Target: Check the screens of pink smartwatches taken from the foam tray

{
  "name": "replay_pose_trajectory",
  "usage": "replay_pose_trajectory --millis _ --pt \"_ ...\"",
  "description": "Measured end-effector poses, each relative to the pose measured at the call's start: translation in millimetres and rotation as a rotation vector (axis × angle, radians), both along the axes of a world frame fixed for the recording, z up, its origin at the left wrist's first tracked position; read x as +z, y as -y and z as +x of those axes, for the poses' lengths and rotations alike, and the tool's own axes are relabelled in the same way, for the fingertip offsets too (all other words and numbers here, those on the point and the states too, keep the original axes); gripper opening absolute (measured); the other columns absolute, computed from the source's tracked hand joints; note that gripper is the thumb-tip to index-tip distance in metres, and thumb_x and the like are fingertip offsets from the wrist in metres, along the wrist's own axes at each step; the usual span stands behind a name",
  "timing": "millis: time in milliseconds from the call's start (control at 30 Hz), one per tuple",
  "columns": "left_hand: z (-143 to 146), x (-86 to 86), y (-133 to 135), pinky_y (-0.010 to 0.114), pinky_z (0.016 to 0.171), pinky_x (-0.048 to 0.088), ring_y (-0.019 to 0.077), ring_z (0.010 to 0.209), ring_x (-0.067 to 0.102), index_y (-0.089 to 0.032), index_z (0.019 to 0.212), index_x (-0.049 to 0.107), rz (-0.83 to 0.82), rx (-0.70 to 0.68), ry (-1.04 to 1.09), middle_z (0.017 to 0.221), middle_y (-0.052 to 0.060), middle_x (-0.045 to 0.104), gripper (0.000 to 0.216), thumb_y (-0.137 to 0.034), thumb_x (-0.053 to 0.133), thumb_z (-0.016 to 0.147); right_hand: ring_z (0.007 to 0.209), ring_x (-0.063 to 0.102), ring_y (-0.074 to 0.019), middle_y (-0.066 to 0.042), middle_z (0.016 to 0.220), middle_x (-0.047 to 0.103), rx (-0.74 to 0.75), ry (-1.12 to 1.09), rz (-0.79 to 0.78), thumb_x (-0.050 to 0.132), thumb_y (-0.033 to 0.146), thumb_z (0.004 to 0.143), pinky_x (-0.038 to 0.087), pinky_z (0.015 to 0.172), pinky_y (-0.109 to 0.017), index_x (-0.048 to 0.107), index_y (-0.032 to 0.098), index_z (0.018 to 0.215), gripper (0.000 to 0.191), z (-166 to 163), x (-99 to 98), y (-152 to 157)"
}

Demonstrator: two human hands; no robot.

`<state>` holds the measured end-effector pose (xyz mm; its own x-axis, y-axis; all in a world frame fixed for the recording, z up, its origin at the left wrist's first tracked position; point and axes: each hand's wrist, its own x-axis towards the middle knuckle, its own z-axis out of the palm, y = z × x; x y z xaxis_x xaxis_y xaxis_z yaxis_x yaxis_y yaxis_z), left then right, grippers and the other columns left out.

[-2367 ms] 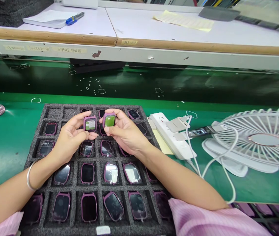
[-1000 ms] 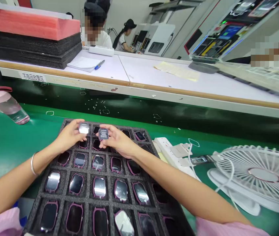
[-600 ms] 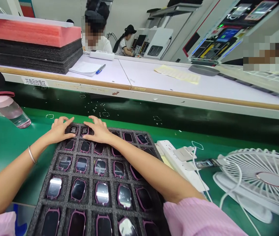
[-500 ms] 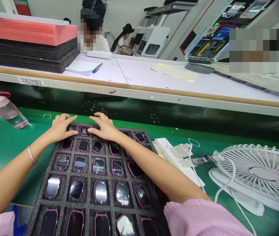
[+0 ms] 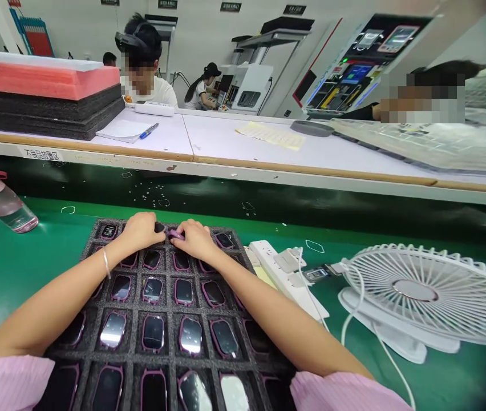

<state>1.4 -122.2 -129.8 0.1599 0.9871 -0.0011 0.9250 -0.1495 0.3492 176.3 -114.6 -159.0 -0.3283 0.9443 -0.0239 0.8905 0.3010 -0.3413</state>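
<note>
A dark grey foam tray (image 5: 134, 308) lies on the bench, its pockets holding several smartwatch bodies (image 5: 154, 334) with purple frames and dark glossy screens. At the tray's far row, my left hand (image 5: 140, 231) has its fingers bent around a small black piece (image 5: 160, 227), mostly covered, whose kind I cannot make out. Close beside it, my right hand (image 5: 195, 238) pinches a purple-framed smartwatch (image 5: 177, 234), seen nearly edge-on. Left of my left hand, one watch (image 5: 109, 231) shows white marks on its lit screen. My forearms pass over the tray's sides and hide some pockets.
Right of the tray are a white power strip (image 5: 277, 268) with plugs and cables, and a white fan (image 5: 414, 291). A water bottle (image 5: 3, 202) stands left. Behind, a raised shelf (image 5: 213, 134) carries stacked foam (image 5: 41, 108), paper and a pen. Co-workers sit beyond it.
My hands were spread with fingers extended over the far row; now both have closed on small pieces and come closer together. The camera view has swung slightly right and up.
</note>
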Motion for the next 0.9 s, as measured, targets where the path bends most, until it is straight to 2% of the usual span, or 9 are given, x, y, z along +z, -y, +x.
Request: replay_pose_trajectory --millis 100,200,267,333,400,500,667,800,900 --pt "-11.1 12.2 13.4 0.032 0.072 0.051 0.0213 0.079 0.066 -0.016 0.115 0.058 0.003 -0.035 0.169 0.093 0.007 0.071 0.034 -0.031 0.061 0.084 0.093 0.065 -0.0270 -0.010 0.097 0.069 0.038 -0.217 -0.028 0.058 0.023 0.094 0.045 0.083 -0.038 0.057 0.019 0.101 0.008 3.0 4.3 0.2" --pt "-15.3 14.4 34.3 0.029 0.065 0.050 0.0166 0.071 0.063 -0.016 0.118 0.055 -0.038 -0.036 0.393 0.097 0.005 0.069 0.036 -0.037 0.051 0.089 0.070 0.063 -0.0176 -0.007 0.097 0.070 0.112 -0.488 -0.148 0.044 0.028 0.102 0.047 0.067 -0.030 0.049 0.020 0.111 0.013 10.1 13.0 7.2" --pt "-15.1 9.8 48.0 0.031 0.068 0.051 0.0179 0.077 0.064 -0.015 0.114 0.057 -0.065 0.009 0.596 0.099 0.006 0.068 0.037 -0.039 0.054 0.086 0.062 0.058 -0.0136 -0.007 0.098 0.071 0.166 -0.856 -0.376 0.050 0.037 0.102 0.046 0.060 -0.027 0.050 0.020 0.113 0.020 14.6 16.8 16.1" --pt "-13.6 3.0 58.9 0.034 0.078 0.052 0.0207 0.087 0.064 -0.015 0.110 0.058 -0.047 0.048 0.730 0.101 0.007 0.068 0.036 -0.036 0.059 0.080 0.062 0.058 -0.0125 -0.007 0.100 0.071 0.169 -1.254 -0.655 0.064 0.042 0.095 0.046 0.059 -0.027 0.054 0.019 0.115 0.032 16.9 17.1 27.1" --pt "-11.6 -3.4 66.8 0.036 0.085 0.052 0.0223 0.095 0.064 -0.016 0.108 0.059 0.012 0.048 0.747 0.103 0.008 0.068 0.033 -0.032 0.060 0.079 0.069 0.064 -0.0137 -0.006 0.100 0.071 0.140 -1.463 -0.848 0.076 0.040 0.087 0.049 0.064 -0.027 0.059 0.020 0.117 0.040 16.7 14.0 37.6" --pt "-8.8 -8.9 74.7 0.036 0.086 0.052 0.0222 0.097 0.065 -0.019 0.108 0.059 0.068 0.016 0.746 0.106 0.006 0.070 0.029 -0.029 0.058 0.080 0.081 0.071 -0.0154 -0.004 0.098 0.071 0.150 -1.508 -0.951 0.085 0.033 0.081 0.054 0.077 -0.028 0.062 0.020 0.120 0.047 14.1 6.7 47.7" --pt "-7.1 -9.9 82.4 0.036 0.083 0.052 0.0230 0.097 0.067 -0.020 0.112 0.058 0.101 0.017 0.719 0.108 0.007 0.070 0.031 -0.028 0.057 0.082 0.090 0.075 -0.0163 -0.004 0.105 0.072 0.194 -1.492 -0.988 0.088 0.031 0.080 0.055 0.093 -0.034 0.060 0.021 0.129 0.057 12.2 -1.6 49.9" --pt "-7.0 -14.6 84.1 0.035 0.082 0.053 0.0240 0.101 0.067 -0.020 0.118 0.056 0.058 0.059 0.769 0.114 0.008 0.069 0.037 -0.032 0.060 0.083 0.091 0.076 -0.0177 -0.004 0.103 0.074 0.225 -1.486 -0.984 0.090 0.033 0.079 0.057 0.093 -0.035 0.060 0.021 0.128 0.059 14.1 -5.4 50.1" --pt "-6.3 -20.7 84.4 0.035 0.082 0.054 0.0244 0.105 0.067 -0.021 0.122 0.055 0.035 0.108 0.827 0.116 0.008 0.069 0.042 -0.035 0.063 0.083 0.088 0.076 -0.0178 -0.005 0.096 0.075 0.276 -1.456 -1.005 0.087 0.037 0.082 0.057 0.085 -0.032 0.055 0.020 0.135 0.063 15.8 -8.0 51.6"
